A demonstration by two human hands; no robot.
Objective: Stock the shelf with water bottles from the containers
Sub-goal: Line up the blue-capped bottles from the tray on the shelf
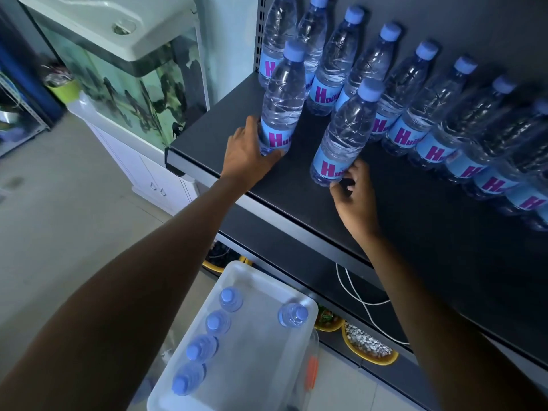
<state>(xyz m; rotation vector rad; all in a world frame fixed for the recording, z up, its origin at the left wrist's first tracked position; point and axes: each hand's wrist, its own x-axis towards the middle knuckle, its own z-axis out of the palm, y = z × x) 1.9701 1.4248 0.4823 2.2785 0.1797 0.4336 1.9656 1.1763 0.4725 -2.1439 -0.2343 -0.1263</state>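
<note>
As they reach over the shelf [415,232], hands [249,155] [354,200] grip two bottles [280,105] [341,134].

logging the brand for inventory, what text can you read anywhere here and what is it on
"Hui": magenta on the blue label of a back-row bottle; the word runs on out of view.
"Hu": label of the left bottle, gripped by the left hand.
"Hui": label of the right bottle, held by the right hand; fingers cover the rest.
Labels further right: same start, blurred.
Binned bottles show only caps, no text.
</note>
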